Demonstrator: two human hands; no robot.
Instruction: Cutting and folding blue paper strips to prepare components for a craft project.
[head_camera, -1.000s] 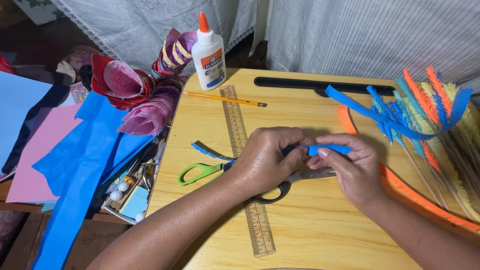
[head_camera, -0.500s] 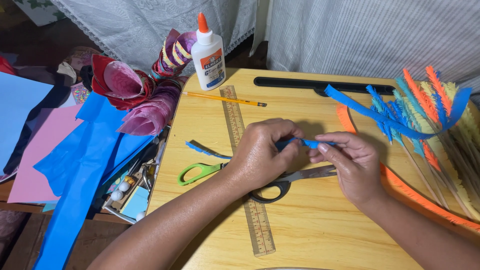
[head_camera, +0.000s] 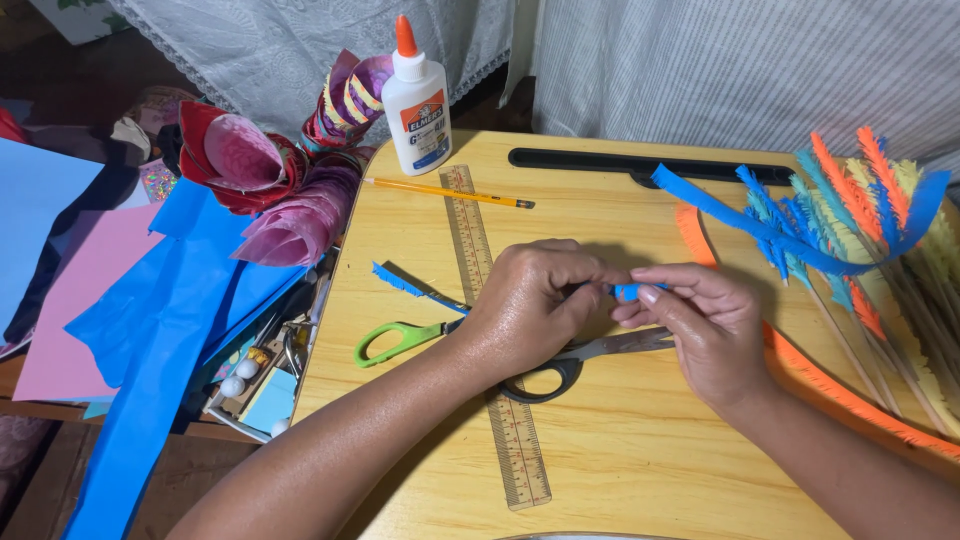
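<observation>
My left hand (head_camera: 530, 305) and my right hand (head_camera: 700, 325) meet over a wooden desk (head_camera: 640, 440), both pinching a small rolled piece of fringed blue paper (head_camera: 628, 291). Its loose fringed tail (head_camera: 405, 283) trails left from under my left hand. Beneath my hands lie scissors with one green and one dark handle (head_camera: 400, 340) and a long clear ruler (head_camera: 495, 400). The middle of the blue strip is hidden by my left hand.
A white glue bottle with an orange cap (head_camera: 416, 100) and a yellow pencil (head_camera: 445, 191) lie at the desk's back. Fringed blue, orange and yellow paper sticks (head_camera: 860, 230) fill the right side. Blue and pink paper sheets (head_camera: 120, 300) and paper cones (head_camera: 250, 170) lie left.
The visible blue roll between my fingers has become shorter, and my hands have drawn closer together. The fringed tail has pulled in toward my left hand.
</observation>
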